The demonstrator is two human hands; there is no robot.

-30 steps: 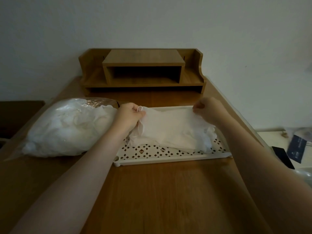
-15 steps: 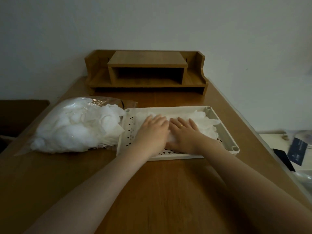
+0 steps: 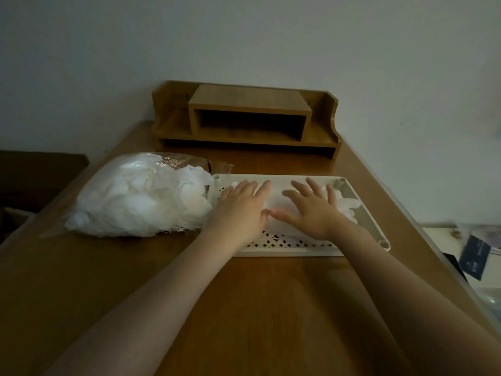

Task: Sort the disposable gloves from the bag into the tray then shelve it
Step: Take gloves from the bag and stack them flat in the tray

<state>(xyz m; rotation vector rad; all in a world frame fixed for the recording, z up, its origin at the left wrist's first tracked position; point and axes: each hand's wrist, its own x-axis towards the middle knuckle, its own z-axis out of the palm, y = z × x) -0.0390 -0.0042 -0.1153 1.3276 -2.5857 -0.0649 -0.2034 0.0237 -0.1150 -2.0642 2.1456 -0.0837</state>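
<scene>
Head view, one entry: left hand (image 3: 241, 210) and right hand (image 3: 311, 210), both flat with fingers spread, palms pressing down on the stack of gloves (image 3: 276, 202) lying in the tray (image 3: 287, 251); thumbs meet or nearly meet at the middle; neither hand curls round anything. Gloves in tray: pale, thin, laid with long axis left to right, matching the tray's own long axis; some glove fingers spill out from under the right hand toward the tray's right end. Tray: white, perforated floor, low rim, standing on the wooden table (image 3: 244, 308), its left end touching or just beside the bag (image 3: 135, 196). Bag: clear plastic, bulging with many unsorted gloves, mouth facing right toward the tray; lies left of the grip, the left hand nearer to it. Judgement: next glove likely comes from the bag, a short reach left. Shelf unit (image 3: 245, 118): wooden, at the far table edge against the wall, directly beyond the tray, open table between them. Right table edge lies near the tray's right end; assorted items sit beyond it.
</scene>
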